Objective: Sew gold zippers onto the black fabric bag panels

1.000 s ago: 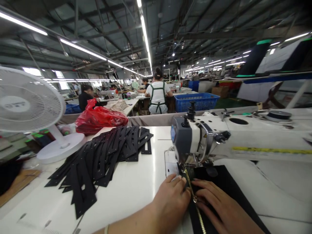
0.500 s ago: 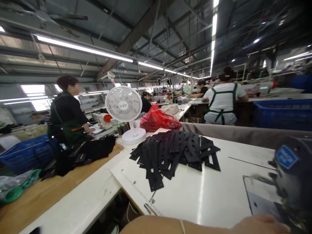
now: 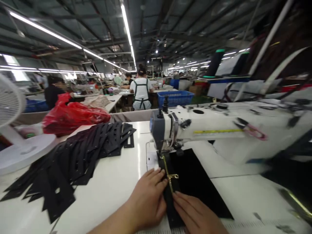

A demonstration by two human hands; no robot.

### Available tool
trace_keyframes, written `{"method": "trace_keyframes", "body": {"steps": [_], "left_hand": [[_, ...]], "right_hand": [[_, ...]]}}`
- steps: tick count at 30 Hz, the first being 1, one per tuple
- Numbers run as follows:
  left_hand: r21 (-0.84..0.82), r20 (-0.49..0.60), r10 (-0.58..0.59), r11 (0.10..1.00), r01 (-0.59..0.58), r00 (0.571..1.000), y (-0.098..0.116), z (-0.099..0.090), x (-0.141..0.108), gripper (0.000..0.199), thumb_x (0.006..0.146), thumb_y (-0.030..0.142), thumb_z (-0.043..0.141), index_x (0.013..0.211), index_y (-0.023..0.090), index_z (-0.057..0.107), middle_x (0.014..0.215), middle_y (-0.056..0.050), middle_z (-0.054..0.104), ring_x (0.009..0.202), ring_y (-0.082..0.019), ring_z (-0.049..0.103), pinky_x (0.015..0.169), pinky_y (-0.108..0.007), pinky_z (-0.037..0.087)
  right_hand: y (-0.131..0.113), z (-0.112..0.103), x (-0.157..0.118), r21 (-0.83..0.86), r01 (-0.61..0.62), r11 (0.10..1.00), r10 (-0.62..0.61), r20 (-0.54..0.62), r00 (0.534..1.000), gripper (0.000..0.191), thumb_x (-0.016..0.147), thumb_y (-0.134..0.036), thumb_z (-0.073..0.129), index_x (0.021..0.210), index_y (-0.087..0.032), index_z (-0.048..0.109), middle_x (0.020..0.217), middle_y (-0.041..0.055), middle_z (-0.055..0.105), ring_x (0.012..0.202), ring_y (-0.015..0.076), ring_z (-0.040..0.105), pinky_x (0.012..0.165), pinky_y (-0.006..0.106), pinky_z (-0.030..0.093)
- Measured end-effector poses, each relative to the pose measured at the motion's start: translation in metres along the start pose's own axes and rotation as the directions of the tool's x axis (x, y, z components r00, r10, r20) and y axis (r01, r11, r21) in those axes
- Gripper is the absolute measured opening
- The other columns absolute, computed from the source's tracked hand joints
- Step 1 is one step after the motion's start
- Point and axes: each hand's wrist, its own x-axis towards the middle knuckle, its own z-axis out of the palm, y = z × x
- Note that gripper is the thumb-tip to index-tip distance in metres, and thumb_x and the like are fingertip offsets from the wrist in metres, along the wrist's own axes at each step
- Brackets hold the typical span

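A black fabric panel (image 3: 195, 182) lies on the white table under the sewing machine's needle area. Along its left side runs a black strip with a gold metal zipper (image 3: 169, 182), its pull pointing right. My left hand (image 3: 149, 196) grips the strip's left edge, fingers bent and close together just in front of the presser foot. Nearer to me, my right hand (image 3: 195, 211) pinches the strip beside the zipper's lower end, its fingers together. The sewing machine head (image 3: 158, 130) stands directly beyond both hands; the needle itself is too small to make out.
Many overlapping black cut pieces (image 3: 80, 156) spread over the table at left. Behind them are a red plastic bag (image 3: 73, 115) and a white fan (image 3: 26, 146). Pink-handled scissors (image 3: 253, 130) rest on the machine arm. A person (image 3: 141, 89) works farther back.
The view has swung right, bringing the whole sewing machine into sight. My left hand, earlier by the machine, is now on the zippered strip. My right hand has come into view.
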Motion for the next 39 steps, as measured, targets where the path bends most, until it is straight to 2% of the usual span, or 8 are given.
{"method": "trace_keyframes", "body": {"steps": [5, 7, 9, 12, 22, 30, 35, 39], "left_hand": [[0.043, -0.194, 0.009, 0.999, -0.001, 0.981, 0.001, 0.014, 0.003, 0.031, 0.072, 0.017, 0.049, 0.101, 0.016, 0.059, 0.111, -0.012, 0.063, 0.104, -0.026, 0.058, 0.090, -0.043, 0.049], [0.082, -0.215, 0.029, 0.997, -0.012, 0.976, -0.001, 0.017, 0.003, 0.029, 0.072, 0.016, 0.051, 0.100, 0.016, 0.059, 0.110, -0.012, 0.063, 0.103, -0.026, 0.059, 0.088, -0.042, 0.050], [0.112, -0.191, 0.047, 0.993, -0.026, 0.980, -0.005, 0.019, 0.002, 0.029, 0.073, 0.016, 0.053, 0.101, 0.016, 0.057, 0.110, -0.012, 0.063, 0.104, -0.026, 0.059, 0.089, -0.041, 0.050], [0.146, -0.181, 0.087, 0.987, -0.061, 0.980, -0.012, 0.022, 0.001, 0.027, 0.074, 0.018, 0.054, 0.101, 0.014, 0.057, 0.111, -0.014, 0.063, 0.104, -0.027, 0.059, 0.089, -0.041, 0.051], [0.142, -0.111, 0.105, 0.986, -0.088, 0.988, -0.019, 0.027, 0.004, 0.024, 0.079, 0.021, 0.052, 0.101, 0.012, 0.058, 0.112, -0.016, 0.062, 0.108, -0.029, 0.056, 0.090, -0.043, 0.050], [0.033, -0.145, 0.031, 0.999, -0.026, 0.989, -0.026, 0.025, 0.012, 0.028, 0.072, 0.011, 0.053, 0.100, 0.013, 0.054, 0.108, -0.014, 0.062, 0.107, -0.028, 0.057, 0.090, -0.042, 0.050], [-0.071, -0.093, -0.060, 0.996, 0.053, 0.994, -0.032, 0.023, 0.016, 0.029, 0.070, 0.008, 0.053, 0.098, 0.014, 0.051, 0.109, -0.016, 0.056, 0.106, -0.028, 0.056, 0.086, -0.041, 0.053], [-0.175, -0.057, -0.095, 0.981, 0.083, 0.994, -0.038, 0.024, 0.023, 0.023, 0.073, 0.008, 0.052, 0.095, 0.015, 0.052, 0.108, -0.013, 0.054, 0.103, -0.025, 0.055, 0.085, -0.037, 0.053]], "right_hand": [[0.005, -0.006, 0.023, 0.105, -0.123, 0.987, 0.130, -0.061, 0.990, 0.028, 0.090, -0.014, 0.037, 0.084, -0.016, 0.064, 0.084, 0.0067, 0.069, 0.072, 0.0177, 0.065, 0.064, 0.027, 0.056], [0.014, -0.010, 0.034, 0.116, -0.201, 0.973, 0.207, -0.039, 0.978, 0.026, 0.089, -0.016, 0.038, 0.089, -0.015, 0.064, 0.086, 0.0085, 0.069, 0.075, 0.0186, 0.064, 0.068, 0.030, 0.056], [0.026, -0.011, 0.044, 0.039, -0.237, 0.971, 0.235, 0.039, 0.971, 0.029, 0.085, -0.016, 0.041, 0.105, -0.008, 0.061, 0.103, 0.0155, 0.065, 0.093, 0.0234, 0.062, 0.080, 0.036, 0.054], [0.039, -0.005, 0.052, -0.045, -0.165, 0.985, 0.170, 0.189, 0.967, 0.040, 0.080, -0.014, 0.045, 0.117, 0.000, 0.055, 0.122, 0.0203, 0.053, 0.113, 0.0275, 0.051, 0.090, 0.039, 0.048], [0.046, 0.002, 0.054, -0.032, -0.183, 0.983, 0.184, 0.280, 0.942, 0.043, 0.079, -0.013, 0.043, 0.118, 0.001, 0.054, 0.127, 0.0195, 0.047, 0.118, 0.0274, 0.045, 0.093, 0.038, 0.045], [0.053, 0.010, 0.059, -0.017, -0.206, 0.978, 0.205, 0.221, 0.953, 0.044, 0.078, -0.010, 0.038, 0.118, 0.004, 0.053, 0.125, 0.0210, 0.050, 0.115, 0.0280, 0.049, 0.091, 0.042, 0.047], [0.061, 0.019, 0.060, 0.060, -0.257, 0.965, 0.250, 0.103, 0.963, 0.042, 0.079, -0.011, 0.040, 0.118, 0.001, 0.053, 0.119, 0.0198, 0.056, 0.111, 0.0257, 0.052, 0.093, 0.040, 0.046], [0.068, 0.024, 0.065, 0.143, -0.298, 0.944, 0.285, 0.105, 0.953, 0.040, 0.080, -0.012, 0.041, 0.118, -0.006, 0.051, 0.115, 0.0171, 0.059, 0.110, 0.0250, 0.052, 0.093, 0.041, 0.045]]}}
